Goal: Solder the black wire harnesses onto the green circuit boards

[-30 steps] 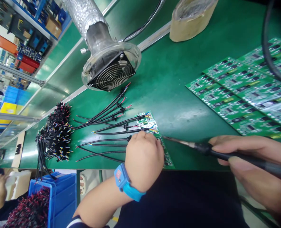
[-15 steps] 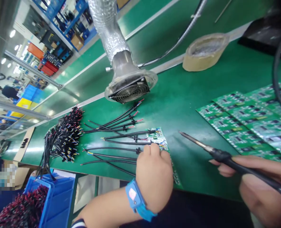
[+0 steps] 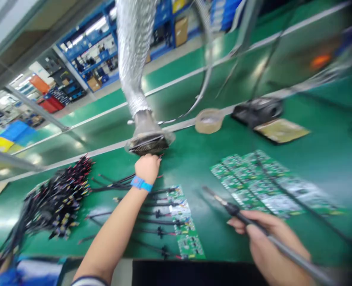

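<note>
Head view: looking forward and down over a green bench [image 3: 190,159], blurred in places.
Left hand [image 3: 147,169]: stretched out just below the fan [image 3: 148,145], bent over the ends of the loose wires [image 3: 113,186]; cannot tell whether clenched on one or merely touching (fingertips hidden behind the knuckles).
Right hand [image 3: 268,234]: wrapped around the handle of the soldering iron [image 3: 232,208], gripping much like a pen.
Iron tip: held free, between the wired board [image 3: 190,243] and the other boards [image 3: 238,180], apparently touching neither.
Loose wires: right at the left fingers, with a reddish end showing just past them.
Wired board: lying flat on the bench, between the two hands but apart from both; joined to black wires running leftward, partly hidden by the left forearm.
Step in hand: probably picking out a wire, with the iron kept in waiting.
Next move: seemingly calling for a sure pinch on one wire alone, without dragging neighbours, and for keeping the tip (presumably hot) well away from wires and fingers.
</note>
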`<state>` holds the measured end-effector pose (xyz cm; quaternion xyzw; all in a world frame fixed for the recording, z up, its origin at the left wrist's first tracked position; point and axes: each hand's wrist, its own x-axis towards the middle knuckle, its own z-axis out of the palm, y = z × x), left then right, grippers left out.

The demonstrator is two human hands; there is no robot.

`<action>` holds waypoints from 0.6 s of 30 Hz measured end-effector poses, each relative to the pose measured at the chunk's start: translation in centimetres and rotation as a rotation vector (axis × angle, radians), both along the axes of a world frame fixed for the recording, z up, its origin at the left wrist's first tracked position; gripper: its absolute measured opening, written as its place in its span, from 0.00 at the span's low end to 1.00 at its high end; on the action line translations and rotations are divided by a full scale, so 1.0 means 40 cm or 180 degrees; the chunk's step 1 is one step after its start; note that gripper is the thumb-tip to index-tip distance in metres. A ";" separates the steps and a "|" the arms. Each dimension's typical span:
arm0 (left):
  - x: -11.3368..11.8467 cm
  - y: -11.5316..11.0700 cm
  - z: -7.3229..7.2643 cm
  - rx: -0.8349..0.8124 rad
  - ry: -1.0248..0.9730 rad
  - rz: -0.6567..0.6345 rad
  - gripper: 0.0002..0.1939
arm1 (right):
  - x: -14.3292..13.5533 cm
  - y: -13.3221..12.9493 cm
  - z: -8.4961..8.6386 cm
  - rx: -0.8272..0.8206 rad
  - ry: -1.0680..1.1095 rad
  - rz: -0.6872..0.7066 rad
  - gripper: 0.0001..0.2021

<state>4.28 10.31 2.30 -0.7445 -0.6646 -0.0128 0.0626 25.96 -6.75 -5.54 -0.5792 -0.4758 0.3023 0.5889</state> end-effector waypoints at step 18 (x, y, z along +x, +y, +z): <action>-0.110 -0.275 0.100 0.1420 -0.3011 -0.0343 0.04 | 0.016 0.000 0.037 0.0555 -0.0026 0.0435 0.06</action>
